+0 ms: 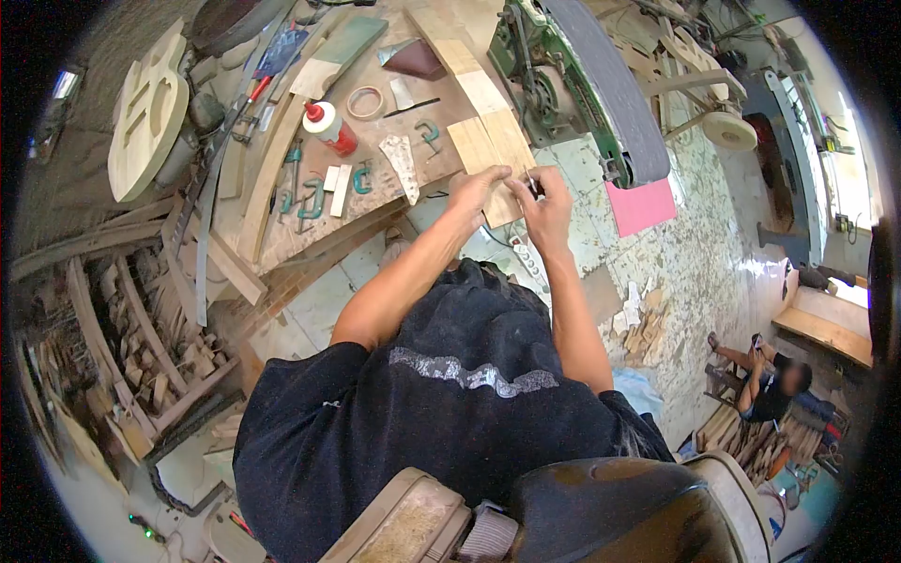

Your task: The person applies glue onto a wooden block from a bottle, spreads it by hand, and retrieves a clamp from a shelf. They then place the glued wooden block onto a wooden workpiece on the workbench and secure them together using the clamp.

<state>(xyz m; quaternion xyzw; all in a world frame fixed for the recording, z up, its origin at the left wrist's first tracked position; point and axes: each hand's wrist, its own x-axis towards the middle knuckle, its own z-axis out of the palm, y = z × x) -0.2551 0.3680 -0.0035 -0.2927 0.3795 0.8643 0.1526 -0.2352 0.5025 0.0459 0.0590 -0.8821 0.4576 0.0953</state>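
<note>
A pale wooden board [508,141], seemingly of joined pieces, extends past the bench's front edge. My left hand [477,194] grips its near part, fingers closed at the surface. Beside it, my right hand [546,205] is closed in a pinch around something small and dark, partly hidden by the fingers; its kind cannot be made out. Both hands nearly meet over the wood. Left of them on the workbench [282,242] lie a pale, spotted tapered piece [400,161], a small green clamp [427,133] and another green clamp [361,179].
A red-and-white glue bottle [330,129] and a tape roll [366,101] are on the bench. A belt sander [610,94] stands to the right, with a pink sheet [643,206] below its end. Wood scraps [648,328] lie on the floor. Another person [771,387] sits far right.
</note>
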